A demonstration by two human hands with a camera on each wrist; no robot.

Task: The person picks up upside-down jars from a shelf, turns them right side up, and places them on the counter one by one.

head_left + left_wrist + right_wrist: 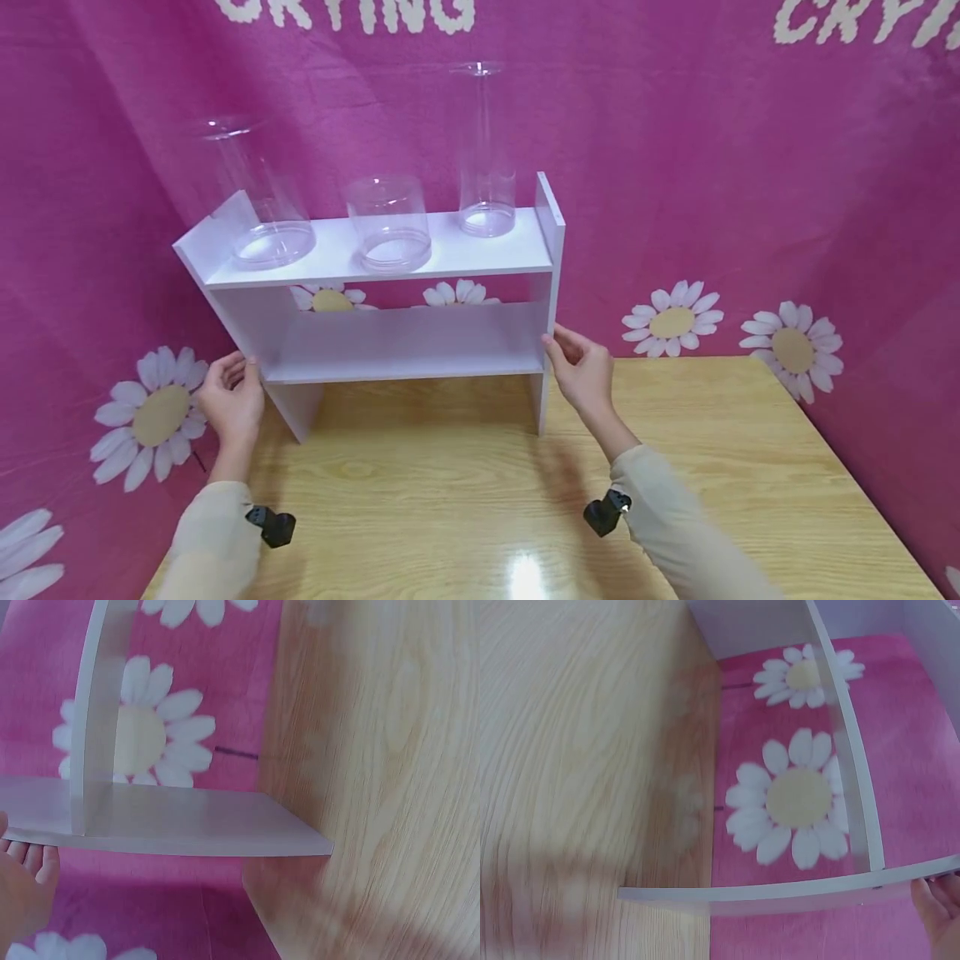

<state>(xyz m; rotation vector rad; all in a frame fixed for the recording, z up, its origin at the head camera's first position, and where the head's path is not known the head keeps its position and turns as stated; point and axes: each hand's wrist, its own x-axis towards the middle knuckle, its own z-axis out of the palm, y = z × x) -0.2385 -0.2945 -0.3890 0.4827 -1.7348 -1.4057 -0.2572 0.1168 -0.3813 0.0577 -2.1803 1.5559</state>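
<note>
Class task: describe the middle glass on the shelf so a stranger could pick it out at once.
Find the white shelf on the wooden table. Three clear glasses stand along its top board. The middle glass is the shortest, a squat cylinder, while both neighbours rise well above it.

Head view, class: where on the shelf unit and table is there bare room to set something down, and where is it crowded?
Free: the lower shelf, between the side panels, and the table in front of the unit, between the left hand and right hand. Crowded: the top shelf, where the wide glass, short glass and tall glass leave only narrow gaps.
</note>
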